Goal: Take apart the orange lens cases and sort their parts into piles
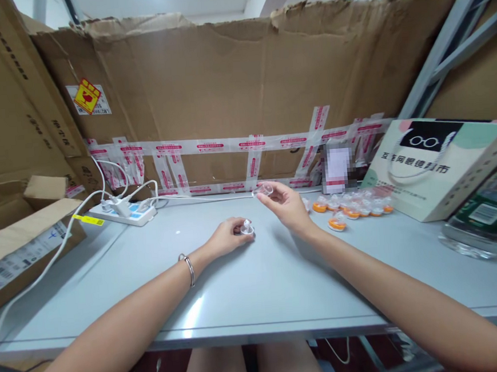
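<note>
My left hand [227, 236] is closed round a small clear plastic piece with a round rim and a raised white centre [246, 227], low over the tabletop. Higher and to the right, my right hand [285, 205] pinches a clear round plastic cover [264, 189] between thumb and fingers. The two pieces are apart. To the right of my right hand lies a cluster of small clear-topped pieces with orange bases [362, 204]. One orange-based piece [337, 222] sits a little nearer to me than the others.
A white power strip [136, 212] with plugs and cables lies at the back left, beside an open cardboard box [25, 243]. On the right stand a printed gift box [427, 166] and a large water bottle [483, 213]. A tall cardboard sheet [223, 85] closes off the back of the table [282, 292].
</note>
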Tool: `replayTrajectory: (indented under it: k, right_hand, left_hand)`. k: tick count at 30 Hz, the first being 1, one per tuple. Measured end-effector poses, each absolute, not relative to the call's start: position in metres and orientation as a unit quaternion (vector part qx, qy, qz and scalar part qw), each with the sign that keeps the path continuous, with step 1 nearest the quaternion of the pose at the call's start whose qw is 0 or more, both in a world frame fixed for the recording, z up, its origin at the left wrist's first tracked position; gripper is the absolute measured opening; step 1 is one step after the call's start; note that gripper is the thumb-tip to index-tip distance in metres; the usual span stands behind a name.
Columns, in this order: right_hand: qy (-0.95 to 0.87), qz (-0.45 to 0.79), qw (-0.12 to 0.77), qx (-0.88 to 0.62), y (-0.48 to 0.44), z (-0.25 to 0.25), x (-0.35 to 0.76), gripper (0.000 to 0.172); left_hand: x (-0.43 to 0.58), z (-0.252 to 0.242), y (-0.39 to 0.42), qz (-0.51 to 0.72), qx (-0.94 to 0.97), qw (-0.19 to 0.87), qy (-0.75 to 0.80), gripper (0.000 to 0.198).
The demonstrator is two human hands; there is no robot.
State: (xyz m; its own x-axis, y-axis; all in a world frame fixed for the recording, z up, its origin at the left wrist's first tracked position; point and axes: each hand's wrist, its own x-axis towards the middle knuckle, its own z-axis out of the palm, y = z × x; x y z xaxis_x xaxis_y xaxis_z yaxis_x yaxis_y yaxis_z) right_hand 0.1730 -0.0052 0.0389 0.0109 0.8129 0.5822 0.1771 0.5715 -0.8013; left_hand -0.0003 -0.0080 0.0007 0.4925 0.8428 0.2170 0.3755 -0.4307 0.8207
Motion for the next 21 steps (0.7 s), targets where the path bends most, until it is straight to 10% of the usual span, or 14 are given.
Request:
replayTrajectory:
  k: [5, 12, 21]
  right_hand:
    - [-0.637, 0.216, 0.587, -0.450, 0.030, 0.059, 0.206, 0.040]
    - [-0.769, 0.088, 0.293, -0.561, 0.059, 0.077, 0.222, 0.027]
    - [-0.759, 0.090, 0.159, -0.625, 0.086, 0.026, 0.219, 0.028]
  left_hand:
    - [-0.001, 0.000, -0.009, 0.316, 0.783, 0.370, 0.387, 0.026]
    - [-0.001, 0.000, -0.010, 0.319, 0.783, 0.366, 0.389, 0.027]
    - [0.000, 0.001, -0.010, 0.315, 0.780, 0.365, 0.398, 0.034]
